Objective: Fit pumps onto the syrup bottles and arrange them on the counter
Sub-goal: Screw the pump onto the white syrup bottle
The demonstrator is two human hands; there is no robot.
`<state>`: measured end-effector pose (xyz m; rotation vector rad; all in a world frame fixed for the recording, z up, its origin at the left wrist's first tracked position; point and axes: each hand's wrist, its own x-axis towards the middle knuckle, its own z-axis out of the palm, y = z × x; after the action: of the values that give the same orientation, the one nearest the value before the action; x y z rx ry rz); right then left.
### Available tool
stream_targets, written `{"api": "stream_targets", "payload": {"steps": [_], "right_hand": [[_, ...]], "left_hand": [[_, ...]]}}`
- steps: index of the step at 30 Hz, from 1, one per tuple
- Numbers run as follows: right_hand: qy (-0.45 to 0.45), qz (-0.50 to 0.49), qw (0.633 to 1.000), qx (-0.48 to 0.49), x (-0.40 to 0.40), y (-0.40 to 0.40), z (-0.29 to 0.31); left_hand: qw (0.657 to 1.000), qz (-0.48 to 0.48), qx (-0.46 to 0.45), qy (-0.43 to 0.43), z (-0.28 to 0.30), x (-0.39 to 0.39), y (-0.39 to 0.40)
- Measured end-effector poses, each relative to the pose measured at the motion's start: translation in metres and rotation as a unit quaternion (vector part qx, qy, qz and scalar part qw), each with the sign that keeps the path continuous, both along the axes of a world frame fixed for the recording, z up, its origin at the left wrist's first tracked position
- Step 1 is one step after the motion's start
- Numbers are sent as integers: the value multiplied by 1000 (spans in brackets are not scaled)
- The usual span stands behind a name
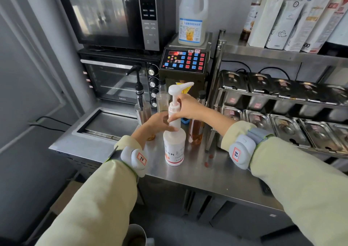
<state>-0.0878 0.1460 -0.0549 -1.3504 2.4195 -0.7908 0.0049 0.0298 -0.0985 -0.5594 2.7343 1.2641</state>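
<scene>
A white syrup bottle (pixel 174 147) with an orange-trimmed label stands upright on the steel counter (pixel 216 178). A white pump (pixel 177 93) sits in its neck, spout pointing right. My left hand (pixel 157 122) wraps around the bottle's shoulder and neck. My right hand (pixel 185 107) grips the pump's collar at the top of the neck. Behind stands a clear glass bottle (pixel 142 114) fitted with a black pump (pixel 138 87). Another clear bottle (pixel 162 98) and an amber syrup bottle (pixel 195 130) with a dark cap stand close by.
Two ovens (pixel 116 76) are stacked at the back left beside a dispenser machine (pixel 185 62) carrying a large jug (pixel 191 16). A rack of lidded steel pans (pixel 282 98) fills the right. Small red spots (pixel 207 163) lie on the counter.
</scene>
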Motion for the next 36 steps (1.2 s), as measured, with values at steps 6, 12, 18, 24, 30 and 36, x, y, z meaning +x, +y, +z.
{"api": "stream_targets", "payload": {"steps": [6,12,18,24,30,36], "right_hand": [[-117,48,992,5,-7,12,10],[-3,-60,996,-62,12,7,-3],[-146,28,989,10,-7,16,16],[19,-37,999,-1,0,8,5],[-88,23,996,5,-10,18,12],[34,-33,999,-5,-1,9,4]], "left_hand": [[1000,-3,12,-4,3,-1,-1],[1000,-17,1,9,1,-1,-2],[1000,-9,23,-3,3,-2,-2],[1000,-15,16,3,1,-2,-3],[1000,-14,21,5,1,-3,-4],[1000,-16,16,13,-1,-4,-4]]}}
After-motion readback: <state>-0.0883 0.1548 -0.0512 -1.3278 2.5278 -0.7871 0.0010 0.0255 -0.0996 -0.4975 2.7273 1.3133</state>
